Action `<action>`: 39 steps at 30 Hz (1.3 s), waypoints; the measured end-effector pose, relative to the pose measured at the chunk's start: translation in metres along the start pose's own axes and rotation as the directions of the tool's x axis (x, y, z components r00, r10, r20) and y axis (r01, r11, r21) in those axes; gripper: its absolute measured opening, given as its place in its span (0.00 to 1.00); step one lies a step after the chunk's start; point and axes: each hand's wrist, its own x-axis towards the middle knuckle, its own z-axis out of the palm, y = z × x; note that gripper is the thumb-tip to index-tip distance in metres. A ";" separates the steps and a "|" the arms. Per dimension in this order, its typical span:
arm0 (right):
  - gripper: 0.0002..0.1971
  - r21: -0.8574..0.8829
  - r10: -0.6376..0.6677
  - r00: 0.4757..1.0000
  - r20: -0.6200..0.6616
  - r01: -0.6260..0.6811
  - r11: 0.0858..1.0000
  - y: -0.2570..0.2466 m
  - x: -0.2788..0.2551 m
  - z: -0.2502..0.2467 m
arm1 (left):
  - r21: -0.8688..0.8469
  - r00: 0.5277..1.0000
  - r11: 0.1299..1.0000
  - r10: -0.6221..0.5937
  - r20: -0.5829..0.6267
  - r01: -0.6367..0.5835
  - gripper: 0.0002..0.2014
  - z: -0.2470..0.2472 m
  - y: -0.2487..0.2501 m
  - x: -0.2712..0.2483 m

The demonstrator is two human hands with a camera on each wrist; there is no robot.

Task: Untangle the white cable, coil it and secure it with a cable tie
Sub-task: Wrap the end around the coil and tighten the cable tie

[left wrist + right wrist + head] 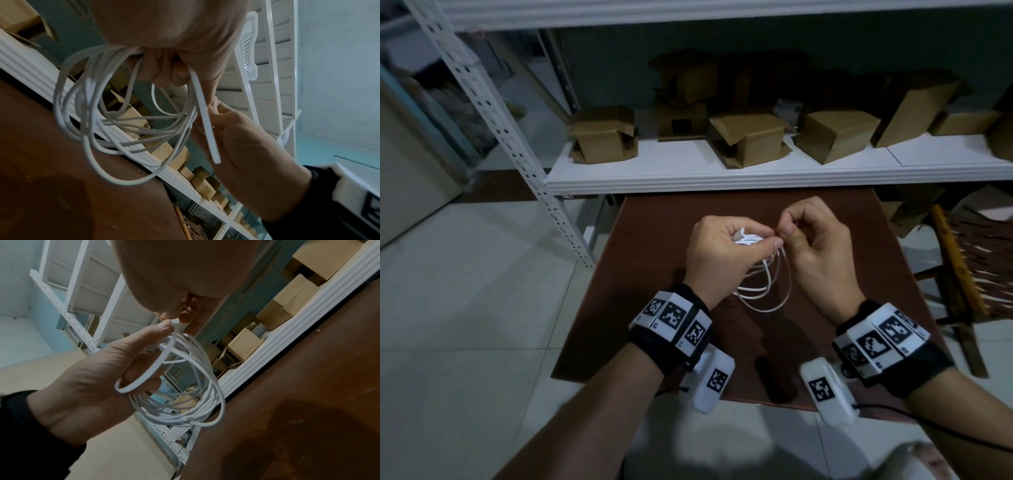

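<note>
The white cable (763,291) is wound into several loose loops that hang above the brown table (654,240). My left hand (767,238) grips the top of the coil (123,129), with thumb and fingers curled round the bunched strands. A flat white cable tie (205,121) loops around the bundle (195,402). Its free tail hangs down past my left fingers. My right hand (786,228) pinches the tie's end between thumb and forefinger, right against my left thumb tip. In the right wrist view the tie (152,369) curves round my left fingers (131,373).
A white shelf (722,174) just beyond the table carries several cardboard boxes (750,140). Its perforated upright (517,137) slants down at the left. A wooden chair (962,260) stands at the right of the table. Pale floor tiles (465,308) lie to the left.
</note>
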 end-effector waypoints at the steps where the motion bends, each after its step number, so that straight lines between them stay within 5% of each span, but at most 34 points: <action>1: 0.09 0.004 0.009 1.000 -0.002 -0.009 1.000 0.000 0.001 0.000 | -0.015 1.000 1.000 -0.011 0.009 0.011 0.07 0.000 0.000 0.000; 17: 0.03 0.149 0.111 0.993 0.024 -0.114 0.982 -0.012 -0.001 0.000 | 0.076 0.998 0.997 -0.009 -0.065 0.014 0.04 0.002 0.002 -0.002; 24: 0.19 0.021 0.217 0.970 0.111 -0.221 0.975 -0.006 -0.008 0.006 | 0.065 0.995 0.998 0.017 -0.098 -0.010 0.04 -0.002 0.003 -0.001; 34: 0.18 0.292 0.186 0.977 0.107 -0.210 0.933 -0.020 0.000 0.001 | 0.145 0.999 0.989 0.019 -0.047 -0.012 0.04 0.002 0.003 -0.005; 39: 0.16 0.328 0.188 0.979 0.080 -0.204 0.922 -0.017 0.013 -0.005 | 0.045 0.993 0.999 -0.023 -0.113 0.028 0.04 0.006 -0.002 -0.004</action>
